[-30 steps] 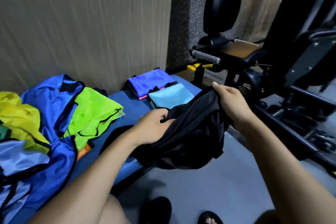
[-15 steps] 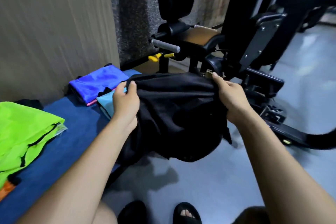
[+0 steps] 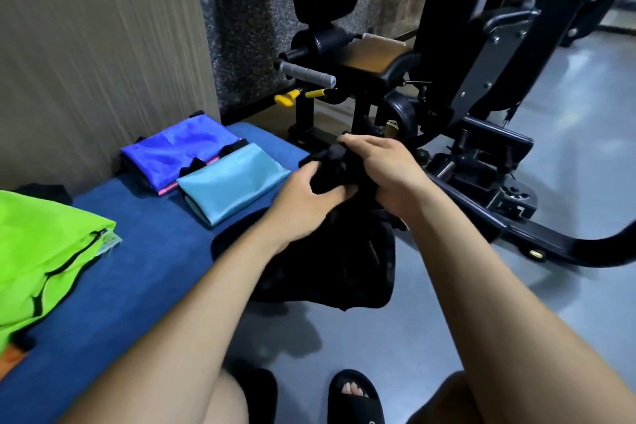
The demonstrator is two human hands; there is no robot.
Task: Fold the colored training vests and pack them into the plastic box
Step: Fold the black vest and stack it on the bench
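A black vest (image 3: 330, 262) hangs bunched off the front edge of the blue padded bench (image 3: 144, 251). My left hand (image 3: 303, 203) and my right hand (image 3: 385, 172) both grip its gathered top, close together. Two folded vests lie at the bench's far end: a light blue vest (image 3: 234, 186) in front and a royal blue vest (image 3: 175, 155) behind it, with a pink edge showing underneath. An unfolded neon green vest (image 3: 44, 251) lies at the left. No plastic box is in view.
A black gym machine (image 3: 481, 86) with a grey handle (image 3: 306, 72) and yellow knobs stands just beyond the bench's end. Its base bar (image 3: 537, 241) runs along the grey floor at right. A wall borders the bench on the left. My sandalled feet (image 3: 354, 396) are below.
My hands came together, gathering the black vest's spread top edge into a bunch. The view has swung right, so the pile of unfolded vests has mostly left the frame.
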